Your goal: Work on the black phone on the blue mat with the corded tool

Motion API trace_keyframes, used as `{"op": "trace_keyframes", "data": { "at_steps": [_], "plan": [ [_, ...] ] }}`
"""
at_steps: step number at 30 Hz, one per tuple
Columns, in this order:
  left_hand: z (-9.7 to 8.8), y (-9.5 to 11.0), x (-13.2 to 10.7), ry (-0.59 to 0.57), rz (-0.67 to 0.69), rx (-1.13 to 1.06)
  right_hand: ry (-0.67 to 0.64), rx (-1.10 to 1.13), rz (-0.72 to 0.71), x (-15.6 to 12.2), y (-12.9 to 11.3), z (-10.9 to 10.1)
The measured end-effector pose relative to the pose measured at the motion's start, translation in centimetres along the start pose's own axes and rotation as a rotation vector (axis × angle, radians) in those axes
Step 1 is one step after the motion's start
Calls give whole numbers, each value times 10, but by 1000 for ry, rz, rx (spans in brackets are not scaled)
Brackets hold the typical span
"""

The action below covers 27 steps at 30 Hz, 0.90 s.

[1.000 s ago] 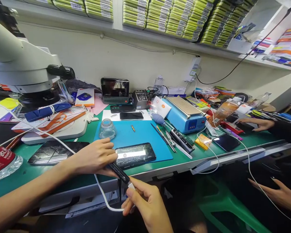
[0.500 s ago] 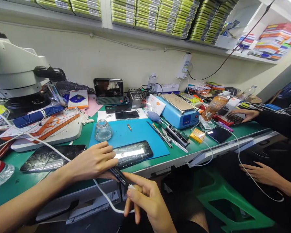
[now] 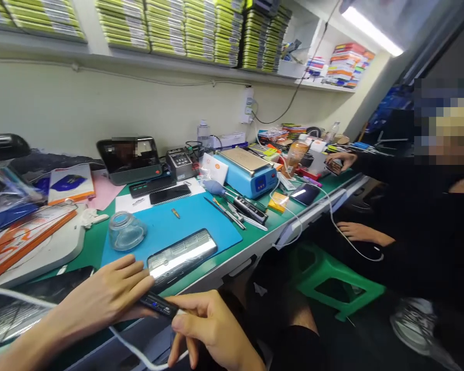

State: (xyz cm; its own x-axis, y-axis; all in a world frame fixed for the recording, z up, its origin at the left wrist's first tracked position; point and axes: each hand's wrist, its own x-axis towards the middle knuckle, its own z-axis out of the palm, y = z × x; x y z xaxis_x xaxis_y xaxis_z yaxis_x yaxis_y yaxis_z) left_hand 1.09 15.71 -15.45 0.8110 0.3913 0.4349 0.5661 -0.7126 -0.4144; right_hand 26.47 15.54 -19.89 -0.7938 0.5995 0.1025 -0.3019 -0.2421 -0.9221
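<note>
My left hand [image 3: 112, 288] is closed around a slim black stick-shaped device [image 3: 160, 305], just in front of the table's edge. A small blue light shows on the device's side. At its near end, my right hand [image 3: 216, 330] pinches a white cable plug [image 3: 181, 312] between thumb and finger, against the device; whether it is fully in cannot be made out. The white cable [image 3: 133, 350] loops below both hands. Just beyond my left hand lies a phone [image 3: 181, 257] with a shiny, reflecting surface, partly on the blue mat [image 3: 201, 216]. A glass jar [image 3: 126, 232] stands behind my left hand.
Tweezers and brushes [image 3: 235, 216], a black pen-like tool [image 3: 251, 208] and a blue heating plate [image 3: 251, 175] are farther right. A dark phone [image 3: 44, 299] lies at left. A co-worker's hand [image 3: 344, 161] holds a small object; a green stool [image 3: 332, 283] stands below.
My view has swung to the right, so the bench appears shifted left. Both hands keep their hold on the device and plug. The co-worker's far hand has lifted a small object.
</note>
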Motion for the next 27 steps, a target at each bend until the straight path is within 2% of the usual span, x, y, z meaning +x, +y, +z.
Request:
{"op": "trace_keyframes", "data": {
  "at_steps": [3,5,7,9,11,13,16,19,21,23,27],
  "plan": [
    [-5,0,8,35,13,8,-25,60,6,-3,0,2],
    [-4,-2,9,56,-9,-21,5,52,-1,-6,-2,6],
    [0,-5,8,51,-44,-37,95,-73,2,-9,-3,10],
    [4,-6,6,34,-90,-17,253,-305,-40,-10,-1,15],
    [6,-3,7,30,-124,18,399,-495,-162,-8,3,18],
    [2,3,14,40,-131,69,454,-526,-282,-4,9,19],
    [-12,16,33,64,-177,178,448,-446,-315,3,19,14],
    [-24,24,49,150,-374,260,446,-234,-340,7,26,3],
    [-24,25,52,204,-459,249,444,-43,-376,7,27,-5],
    [-15,25,48,217,-493,171,429,86,-394,5,26,-11],
    [21,21,33,65,-514,-2,457,154,-394,-2,17,-11]
  ]
}}
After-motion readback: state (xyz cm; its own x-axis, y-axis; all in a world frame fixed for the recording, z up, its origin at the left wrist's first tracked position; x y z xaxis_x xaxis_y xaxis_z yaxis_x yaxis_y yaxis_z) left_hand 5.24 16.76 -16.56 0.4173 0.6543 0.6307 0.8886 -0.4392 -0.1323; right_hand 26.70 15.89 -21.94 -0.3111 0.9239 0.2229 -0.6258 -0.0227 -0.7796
